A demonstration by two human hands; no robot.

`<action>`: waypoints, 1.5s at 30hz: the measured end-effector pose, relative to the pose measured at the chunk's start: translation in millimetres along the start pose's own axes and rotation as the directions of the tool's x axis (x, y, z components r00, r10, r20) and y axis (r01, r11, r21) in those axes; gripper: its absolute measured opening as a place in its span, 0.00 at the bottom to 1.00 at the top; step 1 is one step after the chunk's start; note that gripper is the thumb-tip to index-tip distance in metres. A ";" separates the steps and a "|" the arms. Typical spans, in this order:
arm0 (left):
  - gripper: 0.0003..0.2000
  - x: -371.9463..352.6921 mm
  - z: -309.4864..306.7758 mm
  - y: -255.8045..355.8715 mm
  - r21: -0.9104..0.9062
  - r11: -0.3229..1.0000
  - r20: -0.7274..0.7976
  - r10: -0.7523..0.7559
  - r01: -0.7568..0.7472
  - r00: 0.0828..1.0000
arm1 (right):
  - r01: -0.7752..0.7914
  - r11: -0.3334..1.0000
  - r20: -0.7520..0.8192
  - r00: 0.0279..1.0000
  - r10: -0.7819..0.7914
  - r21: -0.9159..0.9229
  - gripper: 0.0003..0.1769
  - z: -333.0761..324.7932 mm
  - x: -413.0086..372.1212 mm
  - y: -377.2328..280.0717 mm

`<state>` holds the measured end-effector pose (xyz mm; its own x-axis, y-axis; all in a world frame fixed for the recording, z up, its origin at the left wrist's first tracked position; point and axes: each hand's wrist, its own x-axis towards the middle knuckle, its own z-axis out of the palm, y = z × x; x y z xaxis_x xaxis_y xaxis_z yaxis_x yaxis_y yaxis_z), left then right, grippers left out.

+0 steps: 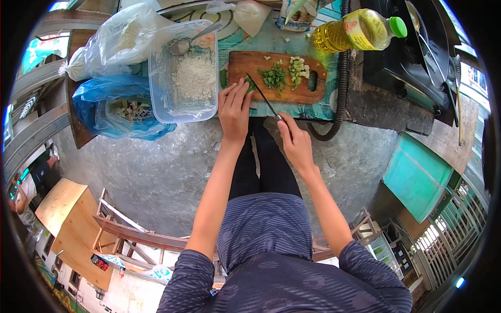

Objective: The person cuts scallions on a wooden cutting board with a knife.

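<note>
My right hand (296, 144) is closed around the handle of a knife (265, 98), whose dark blade points up and left over the wooden cutting board (248, 61). At the board's left end, the fingers of my left hand (234, 113) press together on a dark green vegetable piece (250, 84). The blade is right beside these fingertips. Two small piles lie farther right on the board: chopped green leaves (275, 76) and paler chopped green pieces (297, 70).
Left of the board stands a plastic tub (158, 99) with white flour (193, 78) and a spoon (182, 45). Blue (94, 96) and clear plastic bags (107, 39) lie beyond it. An oil bottle (355, 31), a black hose (342, 78) and a stove (399, 62) are on the right.
</note>
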<state>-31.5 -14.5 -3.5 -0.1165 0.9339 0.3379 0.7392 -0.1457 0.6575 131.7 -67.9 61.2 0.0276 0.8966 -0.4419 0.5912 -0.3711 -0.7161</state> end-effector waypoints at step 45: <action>0.14 -0.5 1.2 -2.7 -0.009 1.000 -0.027 0.020 -0.021 0.999 | 0.190 0.948 -0.241 0.937 -0.253 -0.255 0.15 34.4 4.0 14.1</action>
<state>-32.5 -14.2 -6.3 -0.1196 0.9215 0.3696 0.7358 -0.1677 0.6562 112.5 -77.8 30.7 0.0708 0.9922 -0.1022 0.7715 -0.1195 -0.6249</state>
